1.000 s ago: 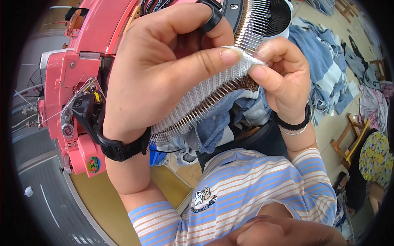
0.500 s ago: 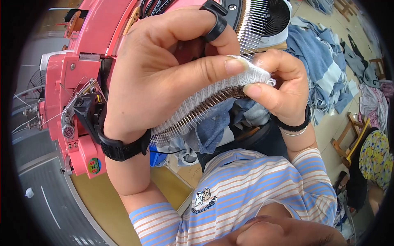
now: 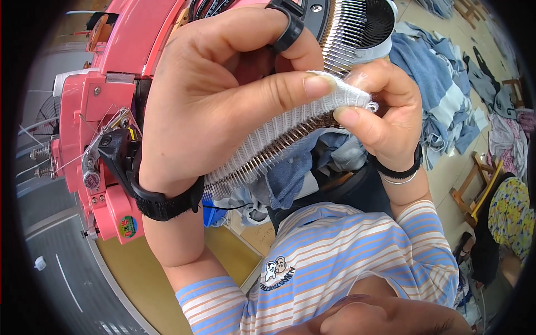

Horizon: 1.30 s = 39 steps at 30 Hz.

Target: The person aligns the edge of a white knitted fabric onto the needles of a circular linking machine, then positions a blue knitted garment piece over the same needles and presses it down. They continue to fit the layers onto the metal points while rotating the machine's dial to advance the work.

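Note:
A white ribbed knit strip (image 3: pixel 268 128) lies along the curved row of metal needles (image 3: pixel 251 162) on a pink machine (image 3: pixel 120 42). My left hand (image 3: pixel 223 95) pinches the strip's upper edge between thumb and fingers; a black ring-like band sits on one finger. Close beside it, my right hand (image 3: pixel 385 114) grips the strip's end, the thumb near the needle points and the index finger behind the fabric. Black straps circle both wrists. The left palm hides part of the needle row and the fabric behind it.
Blue and grey knit pieces (image 3: pixel 290 173) hang below the needles. More blue fabric (image 3: pixel 435 78) is heaped on the tiled floor at right, near a wooden stool (image 3: pixel 474 190). A black brush wheel (image 3: pixel 379 25) stands beside the far needles. Thread guides (image 3: pixel 114 128) jut out at left.
Both hands keep their hold on the white knit strip. The left hand has moved slightly left and up, and the right thumb and fingers have shifted a little to the right.

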Tool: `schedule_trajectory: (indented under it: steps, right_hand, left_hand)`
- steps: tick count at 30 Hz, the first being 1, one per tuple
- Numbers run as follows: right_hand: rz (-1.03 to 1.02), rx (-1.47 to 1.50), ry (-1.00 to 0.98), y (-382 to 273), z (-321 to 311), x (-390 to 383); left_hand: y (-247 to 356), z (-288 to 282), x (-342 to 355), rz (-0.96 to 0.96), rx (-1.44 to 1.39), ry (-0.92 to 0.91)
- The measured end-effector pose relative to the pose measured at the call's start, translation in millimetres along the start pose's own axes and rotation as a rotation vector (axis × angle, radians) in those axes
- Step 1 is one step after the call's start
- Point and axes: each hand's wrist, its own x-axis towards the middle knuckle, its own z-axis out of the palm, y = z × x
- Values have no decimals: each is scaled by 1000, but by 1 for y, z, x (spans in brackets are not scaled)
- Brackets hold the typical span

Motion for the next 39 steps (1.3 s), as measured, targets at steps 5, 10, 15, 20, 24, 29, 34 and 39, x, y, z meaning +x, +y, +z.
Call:
schedule_trajectory:
  steps: [5,10,15,20,24,29,34,39]
  right_hand:
    - [-4,111,63,0,2,1]
    - [-3,190,106,-1,0,3]
    - [-35,184,154,0,1,4]
    - [-158,144,153,10,0,4]
    - [-591,-516,278,-2,11,-2]
    - [-746,-1160,-144,-30,39,4]
    - [-721,-1127,-106,-33,41,-7]
    - [-428,-1016,-209,-15,50,-35]
  left_hand:
    - [-7,-6,-2,-15,-47,31]
    - [-9,-4,1,-61,-55,43]
    - [-8,-4,0,-36,-59,107]
    - [-13,-15,-1,-5,-59,70]
    - [-24,-22,10,596,-41,-94]
    - [31,-13,-25,-201,454,241]
    - [35,-21,-116,208,769,647]
    - [4,-21,-211,70,715,932]
